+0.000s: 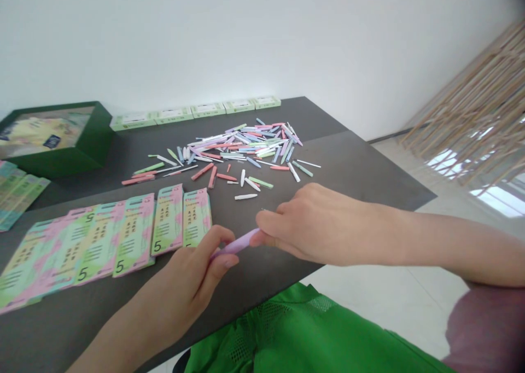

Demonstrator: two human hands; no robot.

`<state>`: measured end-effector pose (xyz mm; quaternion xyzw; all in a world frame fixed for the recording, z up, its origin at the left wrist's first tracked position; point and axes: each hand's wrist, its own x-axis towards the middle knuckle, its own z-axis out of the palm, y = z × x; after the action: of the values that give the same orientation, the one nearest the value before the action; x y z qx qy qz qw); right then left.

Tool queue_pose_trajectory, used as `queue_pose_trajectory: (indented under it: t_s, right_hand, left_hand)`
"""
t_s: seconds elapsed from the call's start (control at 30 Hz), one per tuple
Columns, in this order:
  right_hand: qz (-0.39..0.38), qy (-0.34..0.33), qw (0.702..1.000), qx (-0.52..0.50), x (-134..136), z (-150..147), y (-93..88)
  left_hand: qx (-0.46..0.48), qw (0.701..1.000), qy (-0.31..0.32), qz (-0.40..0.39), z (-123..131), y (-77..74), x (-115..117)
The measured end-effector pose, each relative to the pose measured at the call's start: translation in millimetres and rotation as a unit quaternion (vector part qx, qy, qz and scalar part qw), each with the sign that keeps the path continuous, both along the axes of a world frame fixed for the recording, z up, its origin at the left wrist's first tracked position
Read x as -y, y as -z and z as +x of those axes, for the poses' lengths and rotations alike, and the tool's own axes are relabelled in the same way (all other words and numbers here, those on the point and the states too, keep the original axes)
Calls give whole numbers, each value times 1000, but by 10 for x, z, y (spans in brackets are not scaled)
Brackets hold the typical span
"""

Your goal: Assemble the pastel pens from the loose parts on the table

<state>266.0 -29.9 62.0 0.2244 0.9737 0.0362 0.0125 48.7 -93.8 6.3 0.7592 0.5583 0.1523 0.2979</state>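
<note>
A light purple pen [238, 245] is held between my two hands, just above the near edge of the dark table. My left hand [197, 274] pinches its lower left end between thumb and fingers. At the upper right end, the closed fingers of my right hand [295, 225] grip the pen and hide its tip. Beyond my hands lies a loose heap of pen parts [246, 143] in white, red, green, blue and purple. A few strays, such as a white pen piece [246, 197], lie nearer to me.
Printed pink-and-green packs [135, 233] lie in a row at left, beside my left hand. Behind them stands a dark green box [82, 149] holding packaged items. Several light green boxes [172, 115] line the wall. The table's corner [426, 195] points right; wooden poles [479, 88] stand beyond.
</note>
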Motion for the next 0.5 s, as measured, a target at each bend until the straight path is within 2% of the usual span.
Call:
queue_pose_trajectory:
  t_s: [0.07, 0.1, 0.17, 0.23, 0.3, 0.37, 0.43, 0.5]
  right_hand:
    - [-39, 0, 999, 10, -1, -1, -18]
    - [-25, -15, 1000, 3, 1, 2, -6]
    - [60, -57, 996, -23, 13, 8, 46]
    - [157, -101, 981, -61, 42, 5, 98]
    - [195, -123, 969, -88, 81, -13, 104]
    - [156, -104, 980, -71, 109, -40, 53]
    - [68, -55, 996, -19, 102, -65, -30]
    - [-30, -18, 999, 2, 55, -76, -105]
  left_hand:
    - [-17, 999, -3, 29, 8, 19, -13]
    - [-18, 999, -6, 37, 7, 26, -12]
    - [-17, 999, -9, 51, -4, 30, -3]
    - [-15, 998, -1, 68, -26, 24, 5]
    - [-14, 997, 15, 78, -46, 19, 8]
    - [-12, 997, 27, 78, -51, 18, 15]
    - [-31, 995, 31, 91, -37, 18, 32]
    - [-89, 987, 12, 132, -10, 15, 54]
